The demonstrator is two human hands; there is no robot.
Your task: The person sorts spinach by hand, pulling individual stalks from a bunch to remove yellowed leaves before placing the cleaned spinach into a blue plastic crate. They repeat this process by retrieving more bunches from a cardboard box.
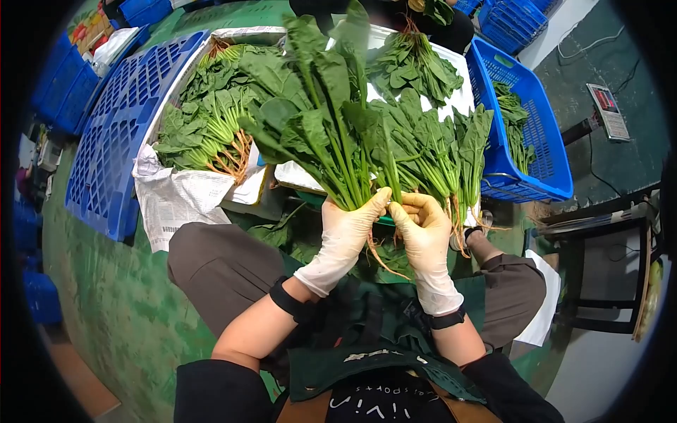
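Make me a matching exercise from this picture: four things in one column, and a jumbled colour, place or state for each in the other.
Things
1. Left hand
2. Wristbands
3. Newspaper
4. Basket at the right

Descriptions
A. Printed, hanging in front of the greens at the left
B. Blue, with leafy vegetables inside
C. Gloved, gripping a leafy bunch
D. Dark, one around each wrist

Pairs: 1-C, 2-D, 3-A, 4-B
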